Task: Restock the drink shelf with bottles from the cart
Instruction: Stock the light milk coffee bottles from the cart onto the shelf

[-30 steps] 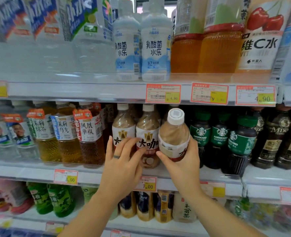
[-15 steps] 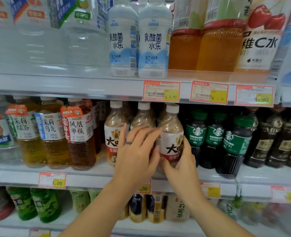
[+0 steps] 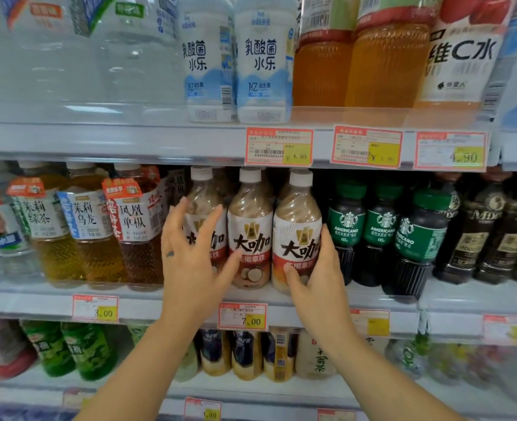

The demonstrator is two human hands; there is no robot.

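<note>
Our right hand point(image 3: 318, 279) grips the rightmost latte bottle point(image 3: 296, 235); our left hand point(image 3: 190, 256), fingers spread, touches the leftmost latte bottle point(image 3: 203, 194).

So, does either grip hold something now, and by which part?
The right grip holds the rightmost beige plastic coffee bottle with white cap by its lower body. The left grip holds nothing.

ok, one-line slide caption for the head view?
Right hand grips a milk-coffee bottle on the middle shelf; open left hand rests against the neighbouring bottle.
</note>
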